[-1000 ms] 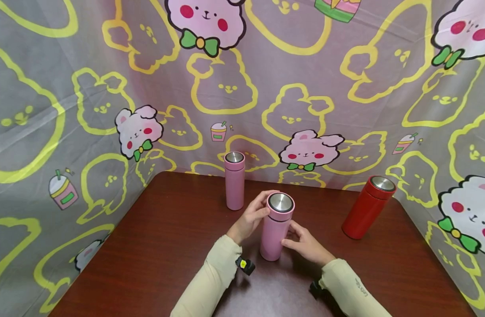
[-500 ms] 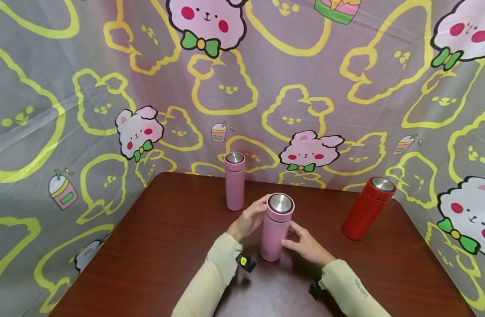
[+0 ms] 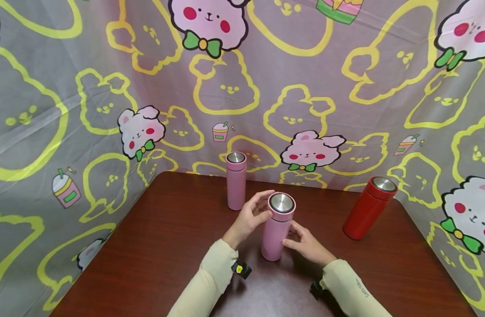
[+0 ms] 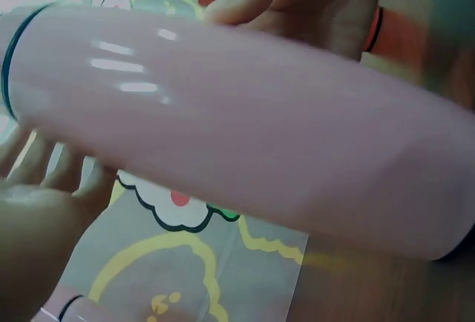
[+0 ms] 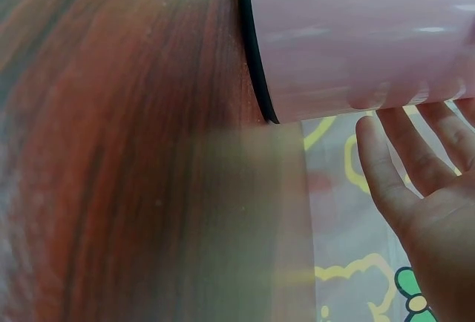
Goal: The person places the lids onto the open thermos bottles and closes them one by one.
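A pink thermos flask [image 3: 275,237] with a steel-topped pink lid [image 3: 283,204] stands on the table between the two hands. The left hand [image 3: 247,220] holds the lid from the left, thumb at its near side and fingers reaching round the far side. Lower down, the right hand [image 3: 309,247] grips the body from the right, its thumb in front and fingers partly hidden behind. In the left wrist view the body [image 4: 223,122] runs across the picture. The right wrist view has the dark base ring [image 5: 258,55] close to the wooden surface.
Behind stands another pink thermos [image 3: 236,187], left of the held one. A red thermos [image 3: 367,211] is at the right, near the back. The brown wooden table [image 3: 159,246] meets a patterned cloth [image 3: 210,101] at the back and sides.
The left hand has shifted slightly round the lid, its fingers drawing back from it and closing round it again. The right hand and the flask have stayed in place.
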`<state>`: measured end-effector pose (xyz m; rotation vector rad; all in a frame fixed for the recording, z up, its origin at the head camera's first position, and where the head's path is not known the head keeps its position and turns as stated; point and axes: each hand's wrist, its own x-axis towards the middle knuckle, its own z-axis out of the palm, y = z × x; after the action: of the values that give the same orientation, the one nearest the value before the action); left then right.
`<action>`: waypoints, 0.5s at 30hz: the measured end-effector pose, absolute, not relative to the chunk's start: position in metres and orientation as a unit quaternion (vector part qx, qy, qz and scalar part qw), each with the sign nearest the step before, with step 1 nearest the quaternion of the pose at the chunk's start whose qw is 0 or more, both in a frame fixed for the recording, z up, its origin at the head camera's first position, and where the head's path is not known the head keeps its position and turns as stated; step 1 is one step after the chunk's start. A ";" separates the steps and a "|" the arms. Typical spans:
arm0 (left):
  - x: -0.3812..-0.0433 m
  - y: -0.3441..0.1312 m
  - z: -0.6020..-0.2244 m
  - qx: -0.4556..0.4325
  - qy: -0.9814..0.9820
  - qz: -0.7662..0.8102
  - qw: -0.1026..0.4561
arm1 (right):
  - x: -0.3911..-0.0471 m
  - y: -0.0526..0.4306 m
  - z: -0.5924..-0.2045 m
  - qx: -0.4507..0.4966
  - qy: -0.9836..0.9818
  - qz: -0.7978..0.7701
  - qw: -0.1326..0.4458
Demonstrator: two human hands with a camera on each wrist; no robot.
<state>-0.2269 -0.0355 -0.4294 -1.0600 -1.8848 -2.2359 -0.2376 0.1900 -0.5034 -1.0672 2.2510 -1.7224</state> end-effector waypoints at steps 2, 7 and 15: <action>-0.223 -0.033 -0.430 -0.330 -0.615 -0.715 0.036 | -0.237 0.190 -0.504 -0.353 0.742 -0.568 0.056; -0.215 -0.027 -0.432 -0.313 -0.644 -0.694 0.081 | -0.236 0.190 -0.504 -0.351 0.740 -0.571 0.058; -0.189 -0.019 -0.410 -0.295 -0.651 -0.693 0.100 | -0.226 0.186 -0.484 -0.350 0.747 -0.562 0.057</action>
<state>-0.1888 -0.0188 -0.4099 -0.8725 -1.9229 -2.0473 -0.2260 0.1859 -0.4838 -1.0623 2.2646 -1.7053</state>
